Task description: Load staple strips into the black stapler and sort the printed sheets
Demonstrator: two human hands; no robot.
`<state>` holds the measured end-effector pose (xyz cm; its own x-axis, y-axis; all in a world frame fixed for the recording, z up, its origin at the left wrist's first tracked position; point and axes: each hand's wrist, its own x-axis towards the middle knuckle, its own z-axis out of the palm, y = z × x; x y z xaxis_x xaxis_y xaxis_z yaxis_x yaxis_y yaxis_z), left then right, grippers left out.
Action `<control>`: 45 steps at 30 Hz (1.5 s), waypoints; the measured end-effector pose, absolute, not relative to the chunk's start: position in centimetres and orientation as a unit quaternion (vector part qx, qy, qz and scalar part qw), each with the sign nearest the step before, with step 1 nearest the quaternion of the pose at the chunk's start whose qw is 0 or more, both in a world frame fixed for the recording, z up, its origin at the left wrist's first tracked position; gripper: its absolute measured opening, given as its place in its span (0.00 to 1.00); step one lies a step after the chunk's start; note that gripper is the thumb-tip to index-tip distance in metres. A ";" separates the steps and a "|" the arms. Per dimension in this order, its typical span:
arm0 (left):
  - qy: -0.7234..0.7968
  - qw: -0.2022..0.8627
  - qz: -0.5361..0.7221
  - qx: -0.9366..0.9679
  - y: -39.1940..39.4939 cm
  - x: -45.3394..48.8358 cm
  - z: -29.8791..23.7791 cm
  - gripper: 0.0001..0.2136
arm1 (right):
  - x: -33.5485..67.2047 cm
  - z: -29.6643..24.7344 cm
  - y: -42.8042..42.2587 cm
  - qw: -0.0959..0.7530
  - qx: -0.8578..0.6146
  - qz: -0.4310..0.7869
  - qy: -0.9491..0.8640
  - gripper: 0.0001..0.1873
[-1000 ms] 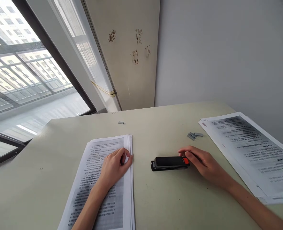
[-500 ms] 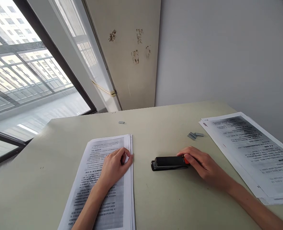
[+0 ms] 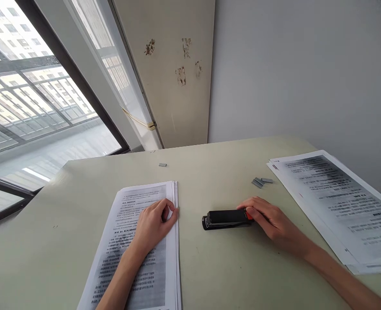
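Observation:
My right hand (image 3: 271, 221) grips the rear end of a black stapler (image 3: 227, 217), with its thumb and fingers around the red part there. The stapler lies on the table, its front end pointing left. Resting on a stack of printed papers (image 3: 126, 228) is my left hand (image 3: 155, 221), loosely closed. Its thumb and forefinger curl toward each other near the stack's right edge, and I see nothing between them. A bare strip of table separates the papers from the stapler.
Several grey staple strips (image 3: 258, 182) lie beyond my right hand, and a single strip (image 3: 162, 164) is near the table's far edge. Another stack of printed sheets (image 3: 339, 211) lies at the right. A grey wall (image 3: 290, 69) and a glass window (image 3: 32, 86) border the table (image 3: 210, 275).

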<state>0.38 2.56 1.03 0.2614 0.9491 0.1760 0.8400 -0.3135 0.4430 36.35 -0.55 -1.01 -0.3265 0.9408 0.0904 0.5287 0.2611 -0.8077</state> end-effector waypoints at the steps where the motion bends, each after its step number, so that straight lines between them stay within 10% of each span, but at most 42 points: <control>1: 0.570 0.130 0.208 0.784 2.5 0.3 1.1 0.10 | 36.4 -1.0 -0.6 0.295 -0.501 0.351 -0.734 0.21; 45: 0.422 0.169 0.185 0.871 0.8 1.9 2.3 0.07 | 36.5 -0.9 -0.4 0.279 -0.446 0.309 -0.793 0.09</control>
